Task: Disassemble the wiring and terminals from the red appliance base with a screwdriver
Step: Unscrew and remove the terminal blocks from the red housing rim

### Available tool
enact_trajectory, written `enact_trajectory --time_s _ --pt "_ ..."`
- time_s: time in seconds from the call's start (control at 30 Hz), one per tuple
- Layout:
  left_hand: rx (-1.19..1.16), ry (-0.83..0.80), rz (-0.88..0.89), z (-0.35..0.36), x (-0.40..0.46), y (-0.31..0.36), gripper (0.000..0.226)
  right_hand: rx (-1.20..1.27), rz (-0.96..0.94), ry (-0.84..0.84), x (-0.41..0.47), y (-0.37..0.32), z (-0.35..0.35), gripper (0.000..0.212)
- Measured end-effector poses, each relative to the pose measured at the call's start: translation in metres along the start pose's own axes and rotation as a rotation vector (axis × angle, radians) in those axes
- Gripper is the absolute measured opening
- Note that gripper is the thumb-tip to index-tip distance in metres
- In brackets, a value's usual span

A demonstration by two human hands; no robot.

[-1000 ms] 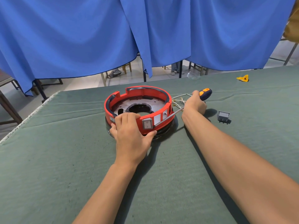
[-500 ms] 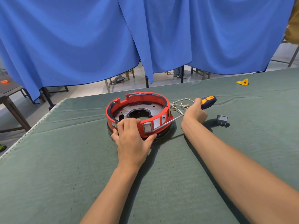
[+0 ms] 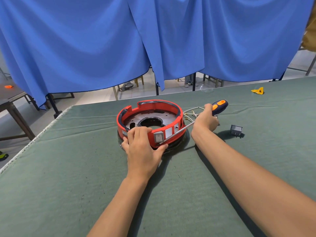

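The appliance base (image 3: 150,124) is bright red with dark grey trim along its upper rim, a dull silver plate inside and a pale grey rocker switch (image 3: 158,137) on its wall. The screwdriver (image 3: 217,106) has a navy handle with orange patches and a silvery shaft. The table cloth (image 3: 68,168) is plain muted green, the curtains (image 3: 102,40) solid blue, and a small far piece (image 3: 257,91) looks yellow

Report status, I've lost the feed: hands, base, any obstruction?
Left hand grips red base rim. Right hand holds screwdriver, tip at the switch. Loose wires beside base; nothing blocking.
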State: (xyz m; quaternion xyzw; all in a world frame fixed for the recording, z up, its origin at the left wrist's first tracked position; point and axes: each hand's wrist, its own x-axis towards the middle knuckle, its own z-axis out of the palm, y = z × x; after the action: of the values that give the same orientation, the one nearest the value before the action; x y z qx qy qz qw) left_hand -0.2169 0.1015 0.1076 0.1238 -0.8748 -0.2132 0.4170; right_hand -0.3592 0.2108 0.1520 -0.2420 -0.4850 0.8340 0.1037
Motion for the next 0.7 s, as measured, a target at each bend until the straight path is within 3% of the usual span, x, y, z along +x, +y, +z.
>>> enact_trajectory --time_s 0.7 --pt "0.020 0.005 -0.001 -0.003 0.001 0.002 0.053 0.047 -0.221 -0.090 -0.032 -0.025 -0.046 0.027"
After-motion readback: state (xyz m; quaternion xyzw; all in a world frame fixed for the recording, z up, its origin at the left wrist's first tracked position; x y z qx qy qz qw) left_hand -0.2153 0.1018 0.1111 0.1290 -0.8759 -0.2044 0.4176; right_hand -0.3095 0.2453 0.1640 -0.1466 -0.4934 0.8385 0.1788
